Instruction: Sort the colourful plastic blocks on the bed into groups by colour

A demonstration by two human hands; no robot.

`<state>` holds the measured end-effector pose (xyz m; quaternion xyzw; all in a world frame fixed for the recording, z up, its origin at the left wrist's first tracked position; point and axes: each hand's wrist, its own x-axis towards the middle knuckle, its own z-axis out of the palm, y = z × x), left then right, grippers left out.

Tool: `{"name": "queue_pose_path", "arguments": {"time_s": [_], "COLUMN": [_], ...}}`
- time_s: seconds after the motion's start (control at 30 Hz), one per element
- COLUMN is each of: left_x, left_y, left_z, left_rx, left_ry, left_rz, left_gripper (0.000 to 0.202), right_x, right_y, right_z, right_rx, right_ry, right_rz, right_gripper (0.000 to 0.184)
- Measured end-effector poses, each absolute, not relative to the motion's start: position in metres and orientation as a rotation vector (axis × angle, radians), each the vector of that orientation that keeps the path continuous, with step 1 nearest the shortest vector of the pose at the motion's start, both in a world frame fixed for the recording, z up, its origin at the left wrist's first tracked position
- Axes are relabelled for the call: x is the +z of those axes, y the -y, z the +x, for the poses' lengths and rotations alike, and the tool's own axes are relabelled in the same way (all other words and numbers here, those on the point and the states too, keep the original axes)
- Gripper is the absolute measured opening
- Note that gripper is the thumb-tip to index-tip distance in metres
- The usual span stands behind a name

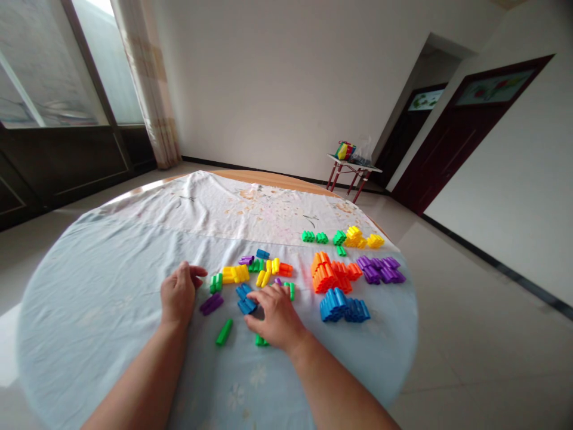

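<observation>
My left hand (179, 292) rests on the cloth left of the loose plastic tube blocks, fingers loosely stretched out, holding nothing I can see. Nearest to it are a purple block (211, 304) and a green block (216, 283). My right hand (276, 315) reaches over the middle of the scatter, thumb and index finger apart beside the blue blocks (246, 306); whether they touch is unclear. Partly hidden under this hand are a green block (261, 340) and another green one (292, 291). Yellow blocks (236, 274) and an orange block (285, 270) lie beyond it.
To the right stand colour-grouped blocks: an orange pile (323, 273), a blue pile (335, 305), purple blocks (380, 270), yellow blocks (354, 236) and green blocks (308, 236). A lone green block (224, 332) lies in front. The round table wears a rumpled cloth (89, 286). A small side table (373, 169) stands behind.
</observation>
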<state>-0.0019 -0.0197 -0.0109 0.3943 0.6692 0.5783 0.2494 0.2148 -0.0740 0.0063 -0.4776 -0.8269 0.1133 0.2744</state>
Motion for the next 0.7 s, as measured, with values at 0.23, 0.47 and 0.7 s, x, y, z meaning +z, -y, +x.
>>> {"name": "queue_pose_path", "arguments": {"time_s": [0.23, 0.47, 0.7], "left_x": [-0.0114, -0.0095, -0.0052], "left_y": [0.0195, 0.02, 0.0217], "left_z": [-0.0018, -0.0018, -0.0015], "left_rx": [1.59, 1.584, 1.517], "left_ry": [-1.816, -1.833, -1.889], "left_rz": [1.067, 1.077, 1.095], "left_gripper": [0.048, 0.048, 0.045], "right_x": [0.0049, 0.008, 0.0052], "right_y": [0.0746, 0.074, 0.0722], "right_z": [0.2171, 0.2229, 0.2212], "right_rx": [0.367, 0.461, 0.452], "right_ry": [2.271, 2.331, 2.429], "right_rz": [-1.279, -1.205, -1.079], "right_gripper": [0.032, 0.035, 0.035]}}
